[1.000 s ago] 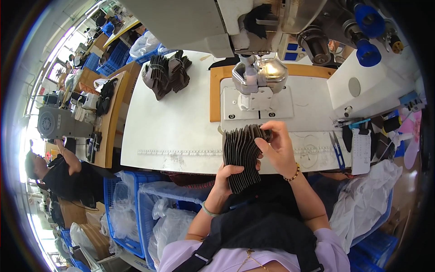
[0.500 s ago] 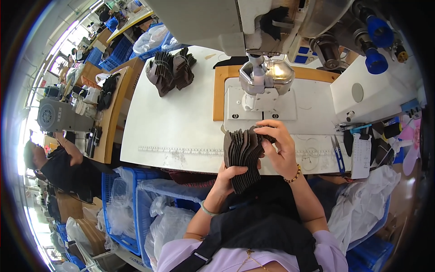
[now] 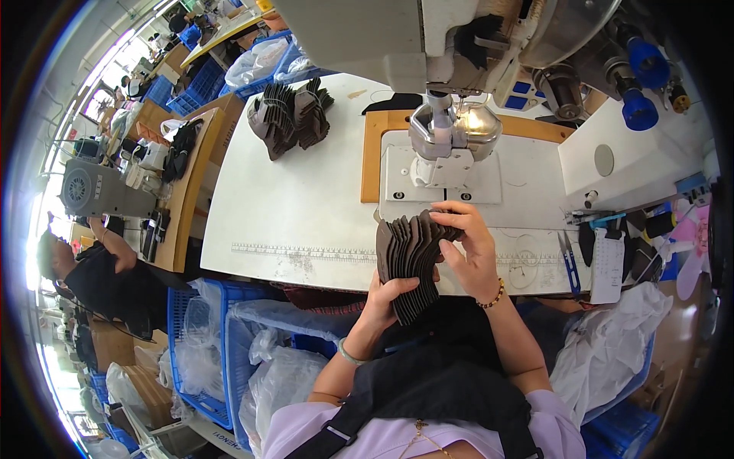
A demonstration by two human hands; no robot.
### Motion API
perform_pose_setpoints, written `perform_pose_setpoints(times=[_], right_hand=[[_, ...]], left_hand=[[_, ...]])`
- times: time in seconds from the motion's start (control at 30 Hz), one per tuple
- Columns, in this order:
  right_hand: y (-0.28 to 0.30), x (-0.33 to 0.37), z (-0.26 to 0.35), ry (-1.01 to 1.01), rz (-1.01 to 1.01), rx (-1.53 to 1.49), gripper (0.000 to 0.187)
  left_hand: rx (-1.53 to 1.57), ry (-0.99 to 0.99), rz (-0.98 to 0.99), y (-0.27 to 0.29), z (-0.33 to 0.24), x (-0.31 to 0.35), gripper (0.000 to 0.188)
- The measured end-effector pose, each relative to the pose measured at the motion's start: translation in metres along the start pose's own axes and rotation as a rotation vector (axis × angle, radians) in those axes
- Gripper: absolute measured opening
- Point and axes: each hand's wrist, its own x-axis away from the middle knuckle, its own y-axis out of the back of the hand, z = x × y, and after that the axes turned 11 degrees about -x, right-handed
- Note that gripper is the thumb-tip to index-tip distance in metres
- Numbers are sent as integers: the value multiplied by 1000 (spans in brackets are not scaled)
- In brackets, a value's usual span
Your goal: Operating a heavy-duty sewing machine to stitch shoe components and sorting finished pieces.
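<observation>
A stack of dark brown, curved cut pieces is held over the front edge of the white table. My left hand grips the stack low on its left side, thumb across the front. At the stack's upper right, my right hand has its fingers bent over the end of the pieces; the fingertips are partly hidden. Just beyond my hands stands a sewing machine with its lamp lit. Two tied bundles of similar brown pieces lie at the table's far left.
Blue-handled thread snips and a white card lie on the table at right. A printed ruler strip runs along the front. Blue crates with plastic bags stand below left. Another person works at far left.
The view has shifted slightly. Both hands keep nearly the same place on the stack, with only a slight shift of the right fingers at its upper end.
</observation>
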Motion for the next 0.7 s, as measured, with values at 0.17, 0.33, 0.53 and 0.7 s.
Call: perform_pose_setpoints(times=[0.17,0.33,0.53,0.7], right_hand=[[-4,2,1,22,25,62,35],[-4,4,1,-38,56,28,36],[-4,-2,6,9,-54,81,36],[0,-9,10,108,38,190,42]], left_hand=[[-33,-32,-64,-1,3,2,46],[-110,-24,-78,-1,2,2,56],[-189,-73,-42,1,2,5,41],[-225,-132,-88,0,1,3,40]])
